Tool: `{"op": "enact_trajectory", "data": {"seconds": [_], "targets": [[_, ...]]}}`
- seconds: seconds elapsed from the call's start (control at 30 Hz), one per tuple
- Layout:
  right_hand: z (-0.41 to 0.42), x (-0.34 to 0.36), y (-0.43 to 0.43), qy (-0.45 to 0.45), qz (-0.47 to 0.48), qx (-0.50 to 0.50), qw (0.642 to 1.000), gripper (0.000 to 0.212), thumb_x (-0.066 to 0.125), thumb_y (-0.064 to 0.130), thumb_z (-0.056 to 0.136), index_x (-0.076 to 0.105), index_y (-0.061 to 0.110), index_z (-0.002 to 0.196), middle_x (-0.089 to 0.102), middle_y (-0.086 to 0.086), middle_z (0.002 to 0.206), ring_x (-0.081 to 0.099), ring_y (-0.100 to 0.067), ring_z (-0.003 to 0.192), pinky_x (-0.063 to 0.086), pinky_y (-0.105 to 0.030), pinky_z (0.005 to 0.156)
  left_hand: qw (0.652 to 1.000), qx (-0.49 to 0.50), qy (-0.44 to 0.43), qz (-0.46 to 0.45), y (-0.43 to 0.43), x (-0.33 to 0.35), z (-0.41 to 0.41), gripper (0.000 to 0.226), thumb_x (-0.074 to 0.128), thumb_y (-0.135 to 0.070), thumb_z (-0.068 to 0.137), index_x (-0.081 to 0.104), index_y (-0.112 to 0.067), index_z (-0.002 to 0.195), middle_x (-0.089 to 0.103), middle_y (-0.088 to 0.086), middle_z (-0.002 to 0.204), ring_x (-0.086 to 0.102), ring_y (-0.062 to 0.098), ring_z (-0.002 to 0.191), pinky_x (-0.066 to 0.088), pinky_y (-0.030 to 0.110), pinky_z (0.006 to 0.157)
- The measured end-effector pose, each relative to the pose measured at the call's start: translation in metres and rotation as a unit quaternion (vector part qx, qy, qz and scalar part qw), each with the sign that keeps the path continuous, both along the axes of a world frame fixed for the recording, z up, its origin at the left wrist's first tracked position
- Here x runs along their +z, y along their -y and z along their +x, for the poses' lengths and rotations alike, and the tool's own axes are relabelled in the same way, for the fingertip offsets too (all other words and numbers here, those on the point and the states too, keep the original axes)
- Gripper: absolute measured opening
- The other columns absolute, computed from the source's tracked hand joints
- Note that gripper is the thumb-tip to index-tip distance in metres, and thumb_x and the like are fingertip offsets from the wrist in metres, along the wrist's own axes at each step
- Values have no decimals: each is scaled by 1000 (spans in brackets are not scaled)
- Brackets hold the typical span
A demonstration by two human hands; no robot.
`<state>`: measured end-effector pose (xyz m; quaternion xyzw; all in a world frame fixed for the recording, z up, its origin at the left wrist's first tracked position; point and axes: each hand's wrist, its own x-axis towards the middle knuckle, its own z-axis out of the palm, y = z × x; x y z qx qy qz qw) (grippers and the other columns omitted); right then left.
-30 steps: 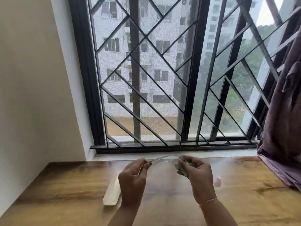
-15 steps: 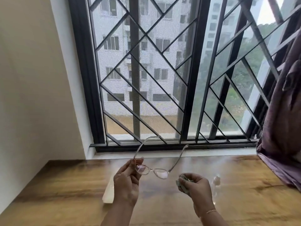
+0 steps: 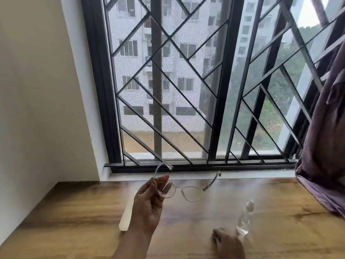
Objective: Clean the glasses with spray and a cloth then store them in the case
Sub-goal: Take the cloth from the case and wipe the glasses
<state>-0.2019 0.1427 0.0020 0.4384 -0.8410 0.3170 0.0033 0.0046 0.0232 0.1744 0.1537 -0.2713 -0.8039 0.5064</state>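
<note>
The glasses (image 3: 182, 191) are held above the wooden worktop (image 3: 78, 217) by the left hand (image 3: 149, 204), whose thumb and fingertips are pinched together on the rim of the lens nearest to it. The clear frame is kept roughly level, with both temples unfolded and pointing away from the hand toward the window (image 3: 186, 81); the second lens and the far temple extend out to the right of the hand, free of any contact. The pale, elongated case (image 3: 127, 215) is seen lying on the worktop just behind and to the left of the left hand, partly hidden by the wrist. The right hand (image 3: 226, 243) is lowered to the worktop, well to the right of and below the left one, with its knuckles up and fingers curled; whether anything is enclosed in it cannot be told. A small clear spray bottle (image 3: 244, 219) is seen just beyond the right hand, blurred, and contact between them cannot be made out. A purple curtain (image 3: 324, 146) hangs far to the right of both hands.
</note>
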Motion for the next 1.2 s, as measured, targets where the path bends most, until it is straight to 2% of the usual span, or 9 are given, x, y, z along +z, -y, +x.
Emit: {"op": "enact_trajectory", "data": {"seconds": [0.13,0.23,0.33,0.5,0.63,0.7,0.83,1.1,1.2], "targets": [[6,23,3,-5,-80,16,997,46,94,22,28,70,32,66,70,12,69,58,-3,76,43,-10,62,1000,3,-15,-8,1,0,-2,51,94,-31,26,73,-6,64,73,14,77,70,22,84,57,38,78],[27,88,2,76,-261,0,962,28,85,11,59,76,14,85,72,-3,85,58,5,90,38,0,82,1000,4,-24,-15,2,3,-3,53,94,-31,26,72,-4,65,73,14,77,71,22,84,59,34,68],[42,147,-1,163,-389,49,905,32,74,-1,69,73,13,97,69,6,90,60,0,93,42,-5,84,999,1,-44,-17,1,8,-6,49,95,-29,25,72,-7,63,73,12,74,70,24,85,59,35,66],[48,178,6,241,-435,110,861,32,71,-5,69,75,21,88,71,0,90,65,-14,84,51,-18,79,998,-25,-48,-39,-4,13,-10,45,93,-28,32,73,-6,67,73,13,77,69,26,89,58,37,71],[45,180,6,267,-460,110,840,34,70,-10,68,77,22,77,73,-4,80,66,-17,75,54,-21,72,995,3,41,-91,-3,13,-4,16,74,-19,65,74,-6,74,73,15,84,68,29,88,57,39,78],[42,181,5,259,-459,110,843,33,71,-5,67,77,26,78,73,-2,80,66,-18,75,55,-28,75,979,79,130,-139,2,12,0,13,65,-4,66,76,-10,70,74,9,78,68,22,81,57,33,78],[40,178,3,250,-464,94,845,27,73,10,63,76,29,83,74,-5,78,67,-24,77,53,-40,79,917,196,240,-250,6,13,3,36,69,17,61,75,-18,62,71,3,70,65,9,68,52,14,64],[42,180,4,1,-433,118,894,24,68,0,73,73,13,92,66,14,76,61,-12,76,49,-23,67,866,250,312,-300,5,8,-1,49,74,10,61,73,-39,62,67,-17,75,61,8,77,49,15,72],[42,180,5,-60,-402,116,906,23,64,0,72,74,13,88,64,9,75,56,-8,78,47,-19,69,860,264,312,-305,3,9,-2,51,74,11,62,73,-40,63,67,-16,75,61,9,75,49,14,70]]}}
